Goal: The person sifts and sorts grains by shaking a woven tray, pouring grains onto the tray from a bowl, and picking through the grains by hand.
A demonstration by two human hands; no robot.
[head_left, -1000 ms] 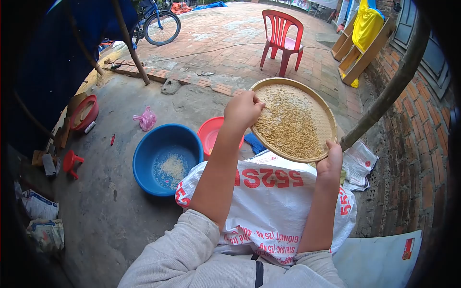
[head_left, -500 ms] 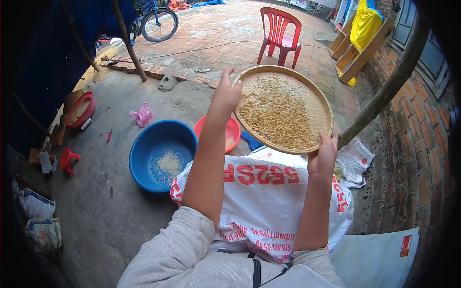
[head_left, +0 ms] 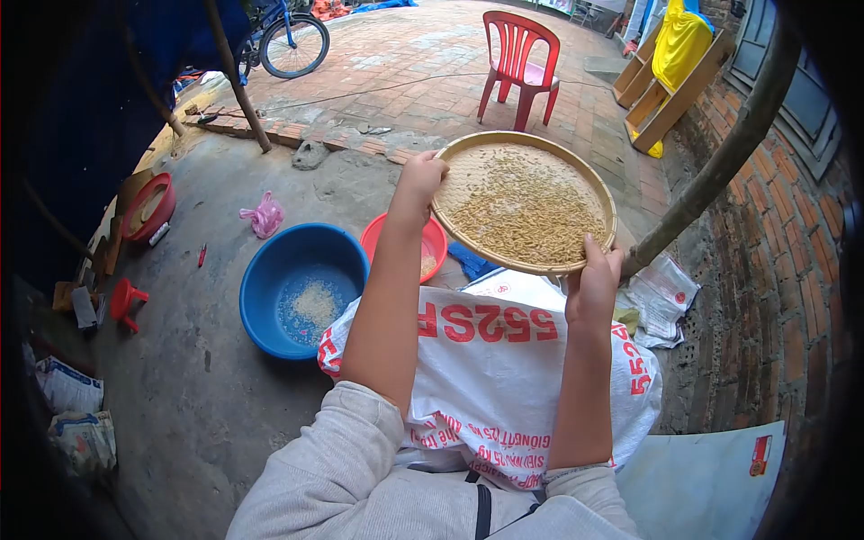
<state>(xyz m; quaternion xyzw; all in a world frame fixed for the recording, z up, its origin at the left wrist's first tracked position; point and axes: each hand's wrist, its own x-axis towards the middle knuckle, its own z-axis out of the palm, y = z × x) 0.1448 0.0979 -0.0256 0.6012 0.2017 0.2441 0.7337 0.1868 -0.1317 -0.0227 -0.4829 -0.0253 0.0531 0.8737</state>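
Observation:
A round woven winnowing basket (head_left: 468,168) is held up in front of me, with brownish unhusked grain spread over its lower part. My left hand (head_left: 418,185) is closed on the left rim. At the lower right rim, my right hand (head_left: 594,281) grips with the thumb over the edge. Beneath the basket a white sack (head_left: 495,378) with red print lies across my lap. On the ground to the left stands a blue basin (head_left: 263,315) with pale grain at its bottom. Behind my left forearm, a red basin (head_left: 432,236) is partly hidden and holds some grain.
A red plastic chair (head_left: 522,63) stands ahead on the brick paving. A slanting wooden pole (head_left: 711,193) and a brick wall (head_left: 765,270) border the right. Farther left are another red basin (head_left: 160,211), a small red stool (head_left: 126,304) and a pink plastic bag (head_left: 263,216).
The basket has shifted slightly down and left, and its far side looks lower. The grain has spread toward the right rim. Both hands keep their hold.

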